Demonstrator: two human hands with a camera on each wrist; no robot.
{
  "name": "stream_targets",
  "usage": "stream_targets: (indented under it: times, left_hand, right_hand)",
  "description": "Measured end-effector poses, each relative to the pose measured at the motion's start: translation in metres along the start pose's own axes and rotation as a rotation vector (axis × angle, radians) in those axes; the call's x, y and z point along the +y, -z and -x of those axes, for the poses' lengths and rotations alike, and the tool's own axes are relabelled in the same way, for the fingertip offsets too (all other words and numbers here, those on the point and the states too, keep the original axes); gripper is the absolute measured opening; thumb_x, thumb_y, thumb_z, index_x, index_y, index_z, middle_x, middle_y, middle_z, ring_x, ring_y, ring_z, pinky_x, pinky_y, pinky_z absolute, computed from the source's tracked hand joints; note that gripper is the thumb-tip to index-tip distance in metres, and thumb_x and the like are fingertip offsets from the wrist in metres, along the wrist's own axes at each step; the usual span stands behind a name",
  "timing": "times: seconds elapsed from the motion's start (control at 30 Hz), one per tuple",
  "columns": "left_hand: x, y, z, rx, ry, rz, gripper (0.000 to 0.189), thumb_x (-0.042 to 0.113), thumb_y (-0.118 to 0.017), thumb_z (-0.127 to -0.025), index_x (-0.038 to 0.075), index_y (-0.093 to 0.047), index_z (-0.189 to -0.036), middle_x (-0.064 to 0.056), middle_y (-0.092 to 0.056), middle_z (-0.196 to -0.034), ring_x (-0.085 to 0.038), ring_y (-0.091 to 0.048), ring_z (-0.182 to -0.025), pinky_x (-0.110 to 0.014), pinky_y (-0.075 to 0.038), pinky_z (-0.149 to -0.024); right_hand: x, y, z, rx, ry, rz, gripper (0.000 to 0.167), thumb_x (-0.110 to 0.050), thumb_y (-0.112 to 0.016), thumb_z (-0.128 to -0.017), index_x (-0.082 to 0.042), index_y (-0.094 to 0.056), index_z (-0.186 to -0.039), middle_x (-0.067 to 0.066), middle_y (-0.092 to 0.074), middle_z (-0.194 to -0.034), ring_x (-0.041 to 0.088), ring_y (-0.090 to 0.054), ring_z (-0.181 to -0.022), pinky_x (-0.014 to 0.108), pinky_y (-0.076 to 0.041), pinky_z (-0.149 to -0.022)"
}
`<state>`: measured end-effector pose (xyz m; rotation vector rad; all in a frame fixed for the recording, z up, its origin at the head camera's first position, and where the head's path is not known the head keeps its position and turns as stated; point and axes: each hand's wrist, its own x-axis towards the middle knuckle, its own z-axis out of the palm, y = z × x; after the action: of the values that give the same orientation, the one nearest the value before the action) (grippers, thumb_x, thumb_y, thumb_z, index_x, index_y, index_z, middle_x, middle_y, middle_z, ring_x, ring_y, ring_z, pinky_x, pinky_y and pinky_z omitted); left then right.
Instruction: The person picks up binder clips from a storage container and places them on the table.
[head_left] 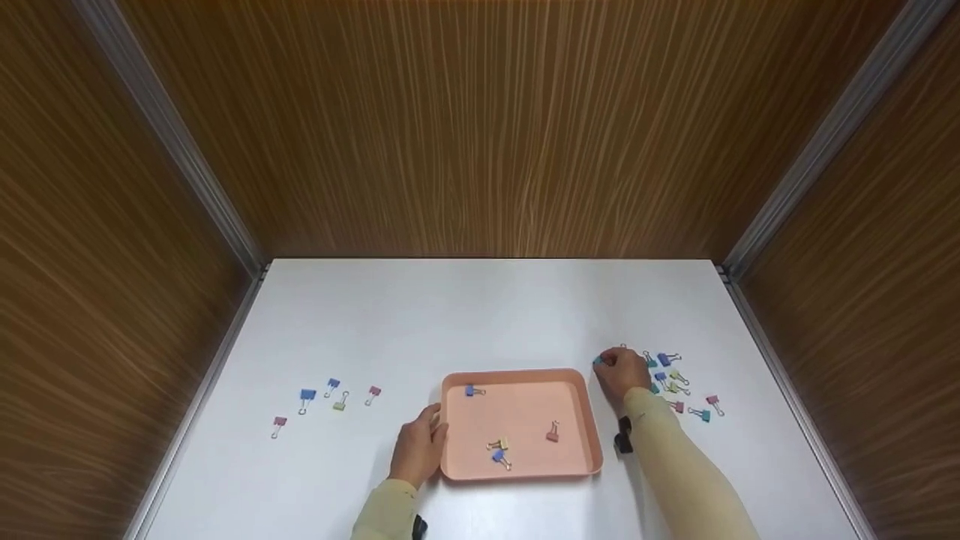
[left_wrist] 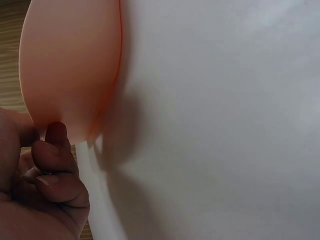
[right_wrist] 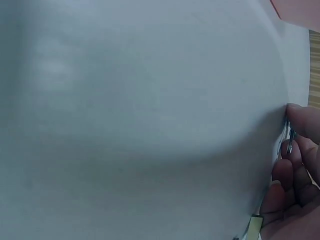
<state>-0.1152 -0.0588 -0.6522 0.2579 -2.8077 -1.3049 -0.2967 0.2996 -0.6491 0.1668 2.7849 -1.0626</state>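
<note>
My left hand (head_left: 420, 448) grips the left wall of a shallow pink tray (head_left: 520, 478), the thumb at its rim. In the left wrist view the curled fingers (left_wrist: 57, 155) press against the tray's outer side. Inside the tray lie a blue binder clip (head_left: 471, 391), a pink one (head_left: 553, 435), a yellow one (head_left: 503, 443) and another blue one (head_left: 499, 455). Right of the tray, my right hand (head_left: 625, 373) pinches a teal binder clip (head_left: 598, 361) between thumb and fingertips. The right wrist view shows that clip's wire handle (right_wrist: 290, 142) at the fingertips, low over the table.
Several loose binder clips lie around and behind my right hand, among them a blue one (head_left: 664, 359), a teal one (head_left: 704, 415) and a pink one (head_left: 712, 400). More are scattered on the left, including a blue one (head_left: 307, 394). Wood-grain panels (head_left: 480, 150) enclose the white table (head_left: 450, 307).
</note>
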Motion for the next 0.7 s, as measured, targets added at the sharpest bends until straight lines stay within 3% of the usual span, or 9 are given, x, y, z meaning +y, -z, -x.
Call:
stream_targets:
  times: [0.37, 0.7]
  left_hand:
    - [-0.004, 0.001, 0.001, 0.008, -0.033, 0.000, 0.039, 0.016, -0.060, -0.095, 0.005, -0.054, -0.132, -0.015, -0.063, -0.123, -0.029, -0.060, -0.113, -0.041, -0.048, -0.093]
    - [-0.005, 0.002, -0.001, 0.015, -0.012, -0.009, 0.040, 0.018, -0.060, -0.096, 0.007, -0.053, -0.134, -0.013, -0.062, -0.125, -0.028, -0.059, -0.116, -0.041, -0.047, -0.095]
  right_hand:
    - [-0.007, 0.001, 0.000, 0.034, 0.004, -0.023, 0.030, -0.022, -0.066, -0.090, -0.007, -0.065, -0.116, 0.010, -0.065, -0.106, 0.028, -0.059, -0.101, 0.044, -0.048, -0.089]
    - [-0.054, 0.000, -0.002, -0.005, 0.133, -0.028, 0.031, -0.024, -0.069, -0.089, -0.009, -0.067, -0.115, 0.006, -0.065, -0.102, 0.022, -0.060, -0.093, 0.038, -0.051, -0.084]
